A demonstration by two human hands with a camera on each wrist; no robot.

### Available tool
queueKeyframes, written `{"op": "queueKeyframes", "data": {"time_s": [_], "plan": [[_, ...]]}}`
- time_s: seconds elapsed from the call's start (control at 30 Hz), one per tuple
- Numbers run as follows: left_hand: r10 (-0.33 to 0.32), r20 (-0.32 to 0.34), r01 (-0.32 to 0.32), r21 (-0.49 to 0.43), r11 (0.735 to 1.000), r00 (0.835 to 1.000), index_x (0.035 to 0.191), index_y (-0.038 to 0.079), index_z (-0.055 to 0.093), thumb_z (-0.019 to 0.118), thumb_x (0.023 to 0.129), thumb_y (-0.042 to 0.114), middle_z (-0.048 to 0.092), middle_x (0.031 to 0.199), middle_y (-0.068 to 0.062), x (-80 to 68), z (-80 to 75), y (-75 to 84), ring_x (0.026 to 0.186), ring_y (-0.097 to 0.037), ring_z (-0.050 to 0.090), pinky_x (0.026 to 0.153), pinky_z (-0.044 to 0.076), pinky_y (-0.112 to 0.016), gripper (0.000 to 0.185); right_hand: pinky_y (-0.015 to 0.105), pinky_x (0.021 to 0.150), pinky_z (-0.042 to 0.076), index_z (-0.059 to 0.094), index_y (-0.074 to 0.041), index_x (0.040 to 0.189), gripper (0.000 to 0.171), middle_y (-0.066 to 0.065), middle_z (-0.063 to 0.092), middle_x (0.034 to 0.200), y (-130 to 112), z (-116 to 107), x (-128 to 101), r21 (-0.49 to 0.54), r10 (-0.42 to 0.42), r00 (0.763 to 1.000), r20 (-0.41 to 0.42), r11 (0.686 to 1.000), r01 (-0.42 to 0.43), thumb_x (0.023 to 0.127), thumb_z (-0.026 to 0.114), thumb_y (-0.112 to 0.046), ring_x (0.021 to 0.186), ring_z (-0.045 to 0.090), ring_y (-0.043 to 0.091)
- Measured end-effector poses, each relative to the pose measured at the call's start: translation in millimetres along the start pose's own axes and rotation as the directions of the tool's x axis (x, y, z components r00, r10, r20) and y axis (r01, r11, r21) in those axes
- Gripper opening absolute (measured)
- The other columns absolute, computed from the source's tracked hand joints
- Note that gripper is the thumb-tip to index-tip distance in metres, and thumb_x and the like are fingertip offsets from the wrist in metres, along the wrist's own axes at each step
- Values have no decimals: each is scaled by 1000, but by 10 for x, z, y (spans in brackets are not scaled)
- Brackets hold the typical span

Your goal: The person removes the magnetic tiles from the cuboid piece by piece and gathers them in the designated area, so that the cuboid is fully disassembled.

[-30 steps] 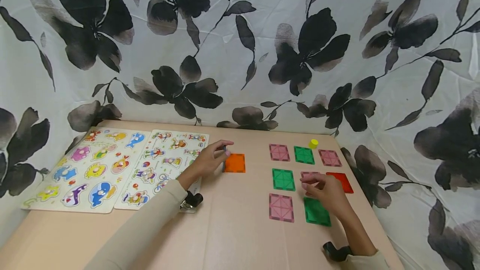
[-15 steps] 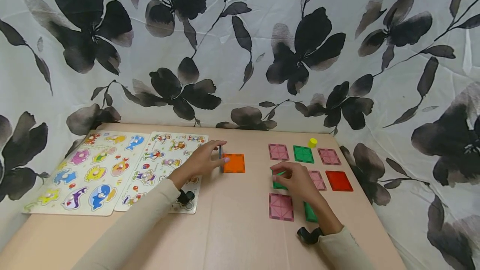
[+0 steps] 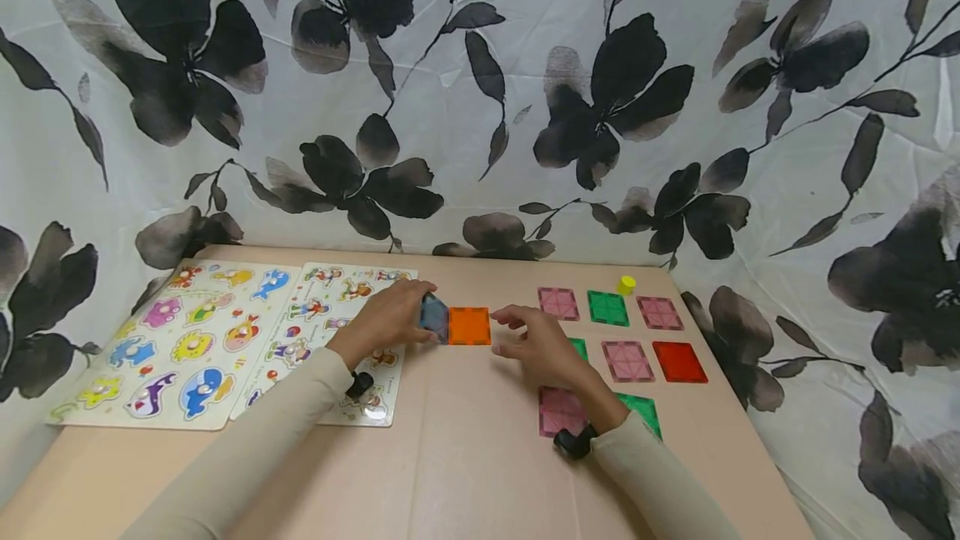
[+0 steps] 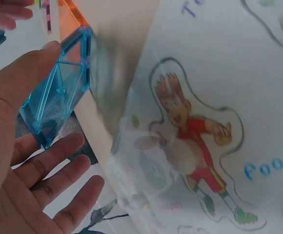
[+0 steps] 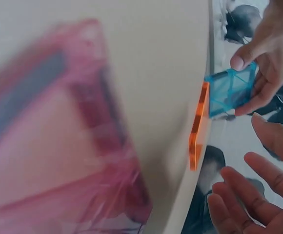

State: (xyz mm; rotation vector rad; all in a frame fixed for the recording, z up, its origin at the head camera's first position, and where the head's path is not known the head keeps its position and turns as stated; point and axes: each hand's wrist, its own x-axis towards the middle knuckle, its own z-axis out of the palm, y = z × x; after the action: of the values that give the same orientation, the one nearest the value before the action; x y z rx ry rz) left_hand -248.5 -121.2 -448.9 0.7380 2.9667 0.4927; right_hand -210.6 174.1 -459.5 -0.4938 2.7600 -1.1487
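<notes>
The left hand (image 3: 386, 319) pinches a clear blue tile (image 3: 434, 316) tilted against the left edge of the flat orange tile (image 3: 469, 327), mid-desk (image 3: 465, 457). The right hand (image 3: 540, 348) hovers just right of the orange tile, fingers relaxed, grasping nothing. Pink tiles (image 3: 558, 304) and green tiles (image 3: 608, 308) lie toward the right edge; puzzle boards (image 3: 187, 340) lie left.

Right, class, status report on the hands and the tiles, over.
Left hand holds translucent blue square tile tilted against flat orange square tile. Right hand open beside orange tile, holding nothing. Nothing between them.
</notes>
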Motion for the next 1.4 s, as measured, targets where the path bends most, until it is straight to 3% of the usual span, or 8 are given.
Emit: {"op": "queueKeyframes", "data": {"time_s": [0.2,0.33,0.7,0.9,1.07,1.4], "plan": [[18,-27,-18,26,1000,999,144,6,58,92,82,43,60,146,-18,-9,7,-61,126,-33,57,105,55,-49,80,55,112,53,65,-17,145,62,8,67,142,-78,129,264,-84,-6,998,58,996,11,89,89,-27,130,59,31],[45,-48,-43,50,998,998,139,6,62,92,81,44,61,138,-18,-11,33,-101,119,-31,57,100,56,-47,76,51,118,49,64,-15,146,67,8,66,142,-87,206,432,-162,-16,994,110,986,34,86,91,-30,130,57,30],[111,-96,-102,94,990,989,130,5,67,95,77,45,58,117,-14,-22,37,-113,107,-29,51,90,53,-43,73,45,110,53,67,-10,142,70,11,67,130,-127,346,664,-363,-135,977,164,913,187,80,95,-31,121,58,30],[126,-108,-110,146,983,986,129,6,69,96,74,48,59,120,-13,-24,46,-122,109,-29,51,92,55,-42,74,40,103,58,71,-13,137,67,7,66,122,-130,388,636,-456,-128,984,126,873,172,79,95,-37,115,58,25],[155,-124,-131,184,974,980,128,8,71,94,74,54,60,121,-11,-28,76,-152,109,-27,52,94,54,-41,75,42,98,60,70,-14,138,68,8,65,123,-142,367,542,-490,-120,988,96,858,152,80,93,-42,114,56,26],[189,-204,-162,142,977,961,124,8,70,93,72,62,59,115,-8,-92,109,-46,105,-26,51,89,53,-39,78,42,101,58,70,-20,141,70,5,65,128,-181,169,287,-446,-71,997,28,892,77,80,92,-48,119,58,25]]}}
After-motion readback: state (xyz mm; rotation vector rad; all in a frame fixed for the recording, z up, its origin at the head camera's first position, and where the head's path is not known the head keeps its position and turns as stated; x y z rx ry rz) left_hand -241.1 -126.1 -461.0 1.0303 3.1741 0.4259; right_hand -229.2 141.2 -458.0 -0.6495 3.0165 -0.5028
